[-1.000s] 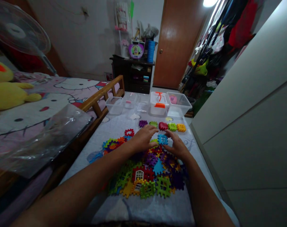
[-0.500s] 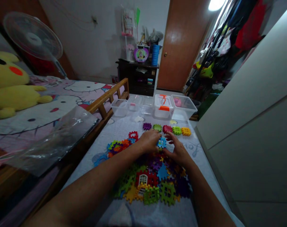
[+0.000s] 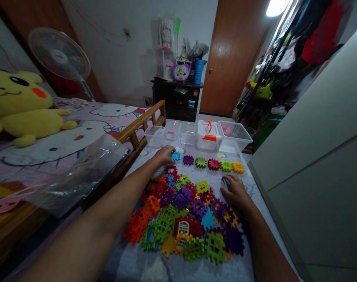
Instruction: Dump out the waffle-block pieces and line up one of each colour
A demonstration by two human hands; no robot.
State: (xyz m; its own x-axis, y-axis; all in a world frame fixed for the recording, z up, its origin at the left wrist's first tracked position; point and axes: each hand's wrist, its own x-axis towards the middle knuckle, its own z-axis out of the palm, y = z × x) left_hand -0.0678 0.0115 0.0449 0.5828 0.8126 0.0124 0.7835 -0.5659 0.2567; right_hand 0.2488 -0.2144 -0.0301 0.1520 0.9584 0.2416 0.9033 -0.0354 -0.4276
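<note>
At the left end of a row of cube-like plastic blocks, my left hand (image 3: pixel 164 155) has its fingers closed on a light blue block (image 3: pixel 175 156). To its right stand a purple block (image 3: pixel 188 159), a green block (image 3: pixel 201 162), a red block (image 3: pixel 213 164), a lime block (image 3: pixel 225 166) and a yellow block (image 3: pixel 238 167). My right hand (image 3: pixel 234 189) rests over the cloth by the right side of the pile, fingers apart and holding nothing. A big heap of interlocking plastic pieces (image 3: pixel 182 197) spreads between my arms, in many colours.
Clear plastic bins (image 3: pixel 235 137) and a white-lidded box with orange clips (image 3: pixel 208 137) line the table's far end. A wooden bed rail (image 3: pixel 143 121) borders the left side, with a plastic bag (image 3: pixel 87 172) near it. A pale cabinet (image 3: pixel 313 164) stands close on the right.
My left hand has carried the light blue block from above the heap to the row's left end. My right hand has drawn away to the right. The view has shifted slightly left.
</note>
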